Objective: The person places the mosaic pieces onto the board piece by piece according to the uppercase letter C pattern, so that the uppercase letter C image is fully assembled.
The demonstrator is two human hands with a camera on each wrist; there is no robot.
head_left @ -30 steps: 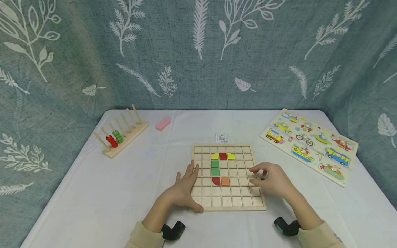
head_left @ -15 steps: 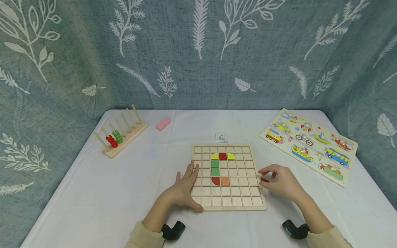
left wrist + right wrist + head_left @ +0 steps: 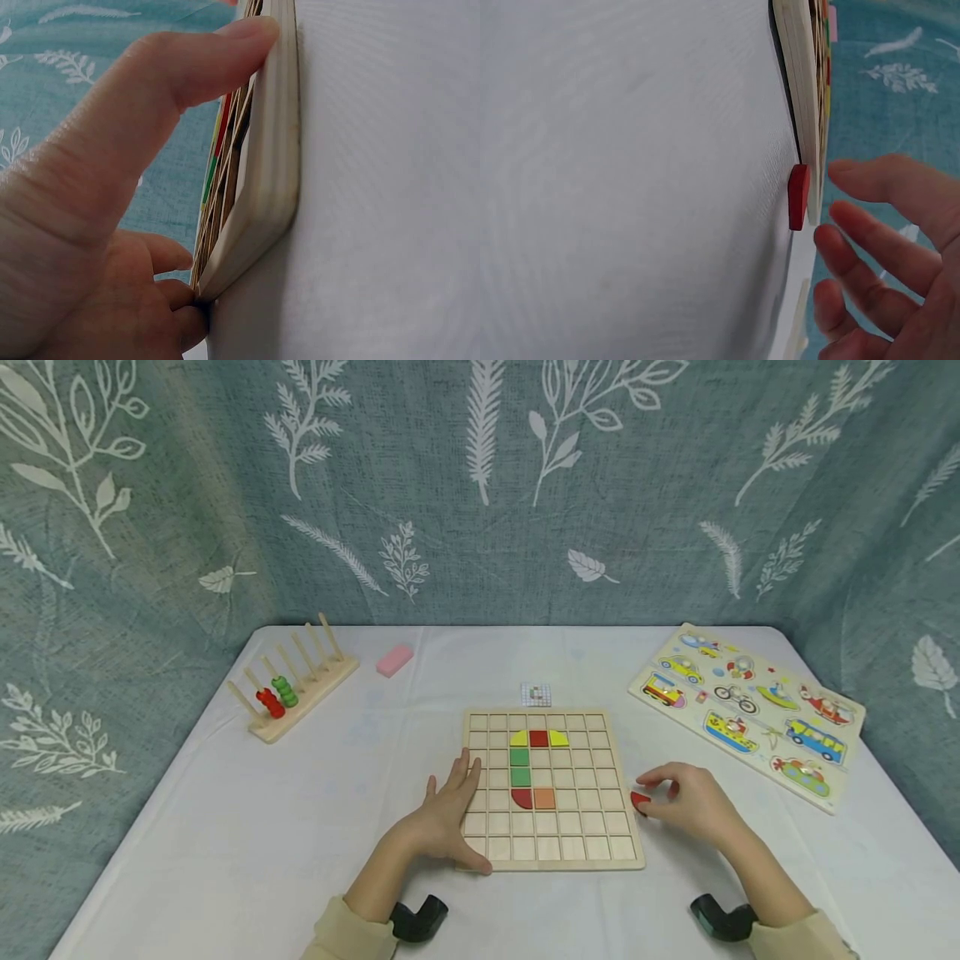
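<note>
My left hand [image 3: 437, 822] rests on the left side of the wooden grid board [image 3: 592, 847], fingers spread. In the left wrist view its thumb [image 3: 217, 64] presses the board's edge. The board's cells hold yellow quarter-round pieces [image 3: 558, 738], a red square [image 3: 538, 738], green squares [image 3: 520, 757], a red quarter-round [image 3: 522, 797] and an orange square [image 3: 544, 798]. My right hand [image 3: 692, 802] hovers just right of the board with thumb and fingers apart. Near its fingertips a loose red piece [image 3: 799, 196] lies on the cloth, close beside the board's right edge.
A small printed pattern card [image 3: 536, 694] lies behind the board. Back left are a peg stand [image 3: 315, 693] with red and green beads and a pink block [image 3: 394, 660]. A vehicle puzzle board [image 3: 750, 710] lies at the right. A leafy curtain [image 3: 480, 560] hangs behind the white-clothed table.
My right hand has moved right, off the board, with the red piece, and let it go on the cloth. The left hand has stayed in place.
</note>
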